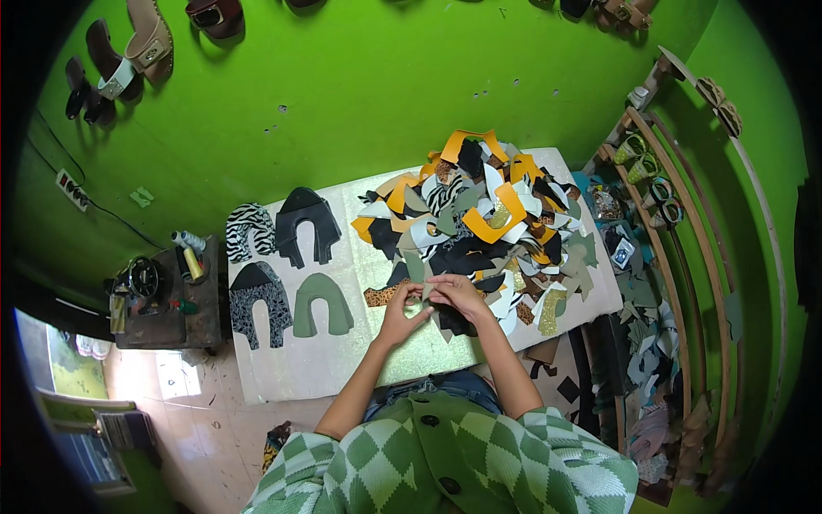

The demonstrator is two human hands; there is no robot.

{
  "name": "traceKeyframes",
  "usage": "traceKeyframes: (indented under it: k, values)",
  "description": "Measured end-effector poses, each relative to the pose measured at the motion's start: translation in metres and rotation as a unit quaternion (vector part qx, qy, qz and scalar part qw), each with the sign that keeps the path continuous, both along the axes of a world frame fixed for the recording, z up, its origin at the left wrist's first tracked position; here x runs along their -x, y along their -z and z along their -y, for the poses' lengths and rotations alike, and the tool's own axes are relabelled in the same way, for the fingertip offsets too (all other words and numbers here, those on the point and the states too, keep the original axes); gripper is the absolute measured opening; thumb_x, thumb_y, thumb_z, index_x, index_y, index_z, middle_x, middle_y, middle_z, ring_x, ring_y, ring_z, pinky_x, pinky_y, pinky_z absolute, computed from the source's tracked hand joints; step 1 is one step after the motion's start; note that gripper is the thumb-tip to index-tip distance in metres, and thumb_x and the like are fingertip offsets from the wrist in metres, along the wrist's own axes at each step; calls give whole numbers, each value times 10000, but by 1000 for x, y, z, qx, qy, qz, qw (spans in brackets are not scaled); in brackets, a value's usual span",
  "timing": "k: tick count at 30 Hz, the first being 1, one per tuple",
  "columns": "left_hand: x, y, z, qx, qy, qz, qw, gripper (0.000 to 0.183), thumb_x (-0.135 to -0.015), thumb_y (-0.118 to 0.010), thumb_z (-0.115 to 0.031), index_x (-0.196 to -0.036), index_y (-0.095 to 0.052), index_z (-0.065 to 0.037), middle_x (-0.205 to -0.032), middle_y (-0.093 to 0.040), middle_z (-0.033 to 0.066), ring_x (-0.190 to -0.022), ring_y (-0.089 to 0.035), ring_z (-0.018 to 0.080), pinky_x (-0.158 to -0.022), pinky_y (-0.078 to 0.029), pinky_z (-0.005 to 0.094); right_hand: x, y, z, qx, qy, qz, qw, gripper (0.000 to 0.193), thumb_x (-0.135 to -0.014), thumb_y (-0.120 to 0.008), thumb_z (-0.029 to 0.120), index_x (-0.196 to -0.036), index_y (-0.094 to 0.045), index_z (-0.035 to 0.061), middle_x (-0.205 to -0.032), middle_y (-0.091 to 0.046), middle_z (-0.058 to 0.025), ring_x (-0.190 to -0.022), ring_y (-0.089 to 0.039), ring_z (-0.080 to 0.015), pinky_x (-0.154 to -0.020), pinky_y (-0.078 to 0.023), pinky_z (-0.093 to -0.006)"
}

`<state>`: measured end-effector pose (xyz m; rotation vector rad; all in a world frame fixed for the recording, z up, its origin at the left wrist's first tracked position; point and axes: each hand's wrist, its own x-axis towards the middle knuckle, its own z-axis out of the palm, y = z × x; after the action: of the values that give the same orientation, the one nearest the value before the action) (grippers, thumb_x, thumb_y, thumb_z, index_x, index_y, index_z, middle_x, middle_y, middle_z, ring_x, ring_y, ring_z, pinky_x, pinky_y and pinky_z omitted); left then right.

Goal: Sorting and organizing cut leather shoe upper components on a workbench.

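Both my hands meet over the near side of the table, at the left edge of a big heap of leather scraps (pixel 497 218). Between them is an olive green leather scrap (pixel 414 265), gripped by the fingers of my left hand (pixel 400 315) and my right hand (pixel 458 295). A leopard-print scrap (pixel 378 296) lies just left of my left hand. Farther left, arch-shaped cut pieces lie sorted by pattern: zebra-print pieces (pixel 250 224), black pieces (pixel 301 208), grey-black speckled pieces (pixel 264 321) with a black top, and olive green pieces (pixel 341 310).
A white table (pixel 282 377) carries it all, against a green wall. To the right, a wooden rack (pixel 676 214) holds sandals, with more scraps piled beside it. A small dark side table (pixel 167 313) with thread spools stands at the left. Shoes hang on the wall above.
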<state>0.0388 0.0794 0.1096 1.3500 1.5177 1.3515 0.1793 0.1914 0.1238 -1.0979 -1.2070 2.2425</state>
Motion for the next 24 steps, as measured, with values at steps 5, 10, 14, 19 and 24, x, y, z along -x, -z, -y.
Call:
traceKeyframes:
  k: [5,10,14,19,24]
  values:
    - [27,16,10,-7,-36,83,996,231,-852,-603,-51,-1077,-563,-14,-1050,-555,71,-945,-548,137,-787,-445,278,15,8,8,-149,-79,2,986,313,-865,-500,-7,-1168,-540,-75,-929,-647,-79,-834,-619,-118,-779,-485,-190]
    - [47,5,21,48,-93,45,993,110,-899,-553,-71,-972,-601,-5,-923,-621,52,-878,-558,109,-780,-430,241,29,10,19,-460,-150,216,848,438,-696,-739,139,-1121,-635,154,-1133,-486,-144,-1020,-480,-257,-859,-405,-306]
    - [59,6,29,48,-94,80,991,105,-898,-555,-71,-962,-596,1,-921,-623,44,-872,-559,103,-791,-429,242,35,38,23,-546,-149,222,794,295,-737,-743,252,-968,-681,79,-1064,-555,-91,-956,-506,-228,-823,-408,-311]
    - [73,14,51,45,-130,74,988,121,-880,-547,-25,-983,-595,16,-951,-628,76,-909,-577,135,-834,-443,261,35,47,14,-357,-282,98,885,225,-817,-692,238,-920,-661,41,-703,-616,-31,-649,-517,-85,-630,-422,-262]
    - [75,83,78,151,-196,176,953,205,-833,-593,-16,-1032,-554,10,-933,-631,97,-906,-592,138,-777,-484,269,35,72,13,-268,-307,114,906,307,-752,-732,204,-957,-630,-1,-753,-627,-97,-706,-585,-159,-656,-457,-304]
